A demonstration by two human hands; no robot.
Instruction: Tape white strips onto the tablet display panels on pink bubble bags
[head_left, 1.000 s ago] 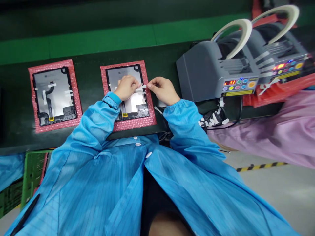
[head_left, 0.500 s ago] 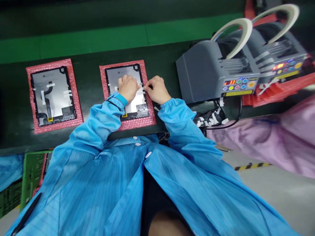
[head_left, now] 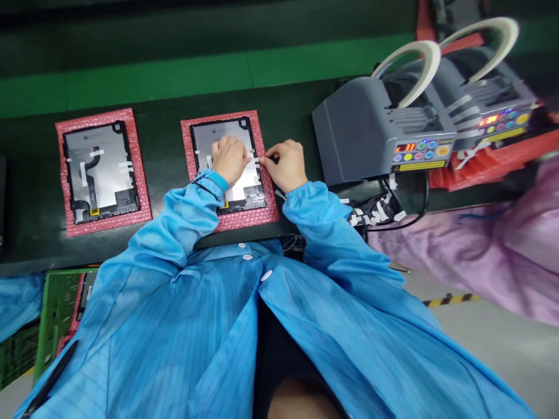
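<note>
A tablet screen assembly (head_left: 225,129) lies back side up on pink bubble wrap (head_left: 248,219) in front of me, its frame black and its back plate silver. My left hand (head_left: 229,160) rests on it with fingers curled downward, thumb side by the right edge; anything under the fingers is hidden. At that edge my right hand (head_left: 288,167) is closed, thumb and forefinger pinched at the end of a small white tape piece (head_left: 257,160). To the left, a second tablet screen assembly (head_left: 111,166) shows a dark flex cable (head_left: 91,181) and several white tape pieces.
Two grey tape dispensers (head_left: 353,131) with white tape rolls stand on the right of the dark bench. A cable and a black bundle (head_left: 371,210) with white scraps lie before them. A co-worker's pink sleeve (head_left: 480,244) is at right; a green crate (head_left: 55,314) sits below left.
The camera view has shifted slightly. Both hands stay at the right edge of the middle tablet screen assembly, the right one still pinching there.
</note>
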